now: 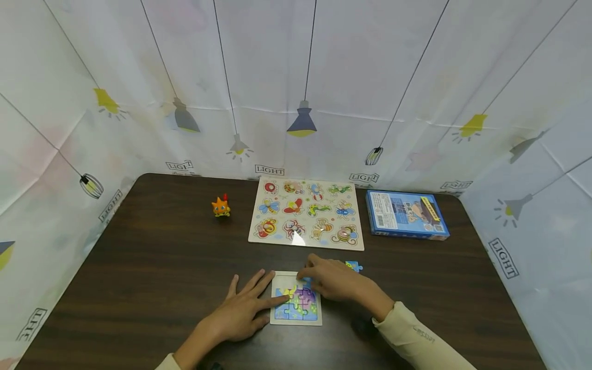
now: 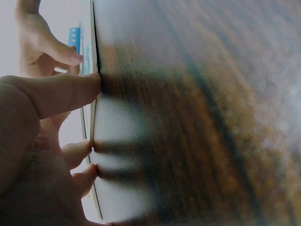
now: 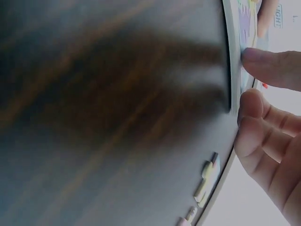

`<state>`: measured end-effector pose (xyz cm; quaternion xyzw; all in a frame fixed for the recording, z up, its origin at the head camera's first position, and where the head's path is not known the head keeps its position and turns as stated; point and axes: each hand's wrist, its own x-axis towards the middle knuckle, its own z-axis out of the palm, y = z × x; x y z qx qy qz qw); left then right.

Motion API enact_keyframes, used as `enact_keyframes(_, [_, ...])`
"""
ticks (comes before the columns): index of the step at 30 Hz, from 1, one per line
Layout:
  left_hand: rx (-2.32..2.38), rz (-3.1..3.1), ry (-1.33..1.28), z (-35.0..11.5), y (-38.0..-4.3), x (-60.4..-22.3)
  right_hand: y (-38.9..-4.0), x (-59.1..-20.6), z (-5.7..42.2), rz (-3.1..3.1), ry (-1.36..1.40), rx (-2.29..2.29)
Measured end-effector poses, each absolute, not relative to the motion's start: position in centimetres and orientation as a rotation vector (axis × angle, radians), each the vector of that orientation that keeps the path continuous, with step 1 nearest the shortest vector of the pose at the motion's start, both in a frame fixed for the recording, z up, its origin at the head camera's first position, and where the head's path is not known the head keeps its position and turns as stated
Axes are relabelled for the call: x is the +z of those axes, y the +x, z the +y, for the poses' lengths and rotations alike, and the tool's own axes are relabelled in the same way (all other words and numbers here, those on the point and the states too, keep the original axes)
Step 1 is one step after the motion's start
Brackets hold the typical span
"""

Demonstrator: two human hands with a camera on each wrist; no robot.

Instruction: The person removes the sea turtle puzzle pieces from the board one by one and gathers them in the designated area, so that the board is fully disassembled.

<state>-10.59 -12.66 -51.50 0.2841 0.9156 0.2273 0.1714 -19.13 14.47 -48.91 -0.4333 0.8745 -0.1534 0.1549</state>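
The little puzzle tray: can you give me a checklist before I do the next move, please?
1. Left hand steadying the puzzle tray: ok, it rests on the left edge, one finger over the pieces.
2. All spaces filled: not ok, the upper left is bare.
3. Piece under the right hand lying flat: cannot tell, the fingers hide it.
4. Loose piece ready: ok, it lies beside the right hand and looks easy to reach.
5. Big bug board out of the way: ok, it lies apart, behind the tray.

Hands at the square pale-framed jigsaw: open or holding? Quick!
Left hand: open, touching the jigsaw.
Right hand: curled; can't tell if it's holding anything.
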Motion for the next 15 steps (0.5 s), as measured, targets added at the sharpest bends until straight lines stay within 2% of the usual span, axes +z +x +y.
enact_keyframes(15, [0.669,2.597,0.823,-12.66,-10.57,-51.65,-19.55,-48.86,14.08,2.493,-1.271,-0.394])
